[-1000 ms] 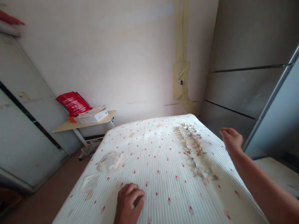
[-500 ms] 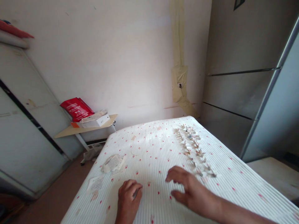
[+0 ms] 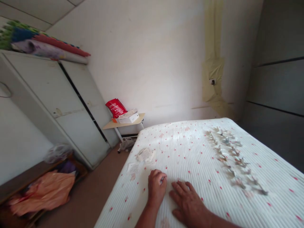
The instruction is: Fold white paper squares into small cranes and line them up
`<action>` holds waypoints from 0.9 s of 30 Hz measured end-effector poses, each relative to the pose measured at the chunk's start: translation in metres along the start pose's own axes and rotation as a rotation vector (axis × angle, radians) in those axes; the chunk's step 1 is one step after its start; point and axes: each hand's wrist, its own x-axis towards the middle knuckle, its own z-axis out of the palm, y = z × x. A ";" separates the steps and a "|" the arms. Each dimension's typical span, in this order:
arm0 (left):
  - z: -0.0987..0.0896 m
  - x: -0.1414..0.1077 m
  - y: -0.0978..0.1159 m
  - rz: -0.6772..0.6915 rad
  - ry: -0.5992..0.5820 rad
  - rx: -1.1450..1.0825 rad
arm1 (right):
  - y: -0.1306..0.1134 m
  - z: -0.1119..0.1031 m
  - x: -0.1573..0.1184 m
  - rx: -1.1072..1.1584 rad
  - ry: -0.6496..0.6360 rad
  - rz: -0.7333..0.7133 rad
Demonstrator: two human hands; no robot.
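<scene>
Right hand [image 3: 190, 201] nearer left [image 3: 156, 183] over bedspread [image 3: 177, 163]

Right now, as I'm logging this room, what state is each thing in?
Left hand: fingers curled; contents unclear.
Right hand: fingers spread, palm down.
Paper pile: loose, overlapping.
Separate sheet: flat.
Folded papers: in rough rows.
Dotted cover: spread out.
Red bag: tilted.
Cabinet doors: shut.
Orange material: crumpled.
Wall socket: too small to tell.
</scene>
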 end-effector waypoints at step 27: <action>-0.025 0.082 -0.069 -0.291 -0.131 0.566 | 0.018 0.021 -0.002 -0.110 0.039 -0.087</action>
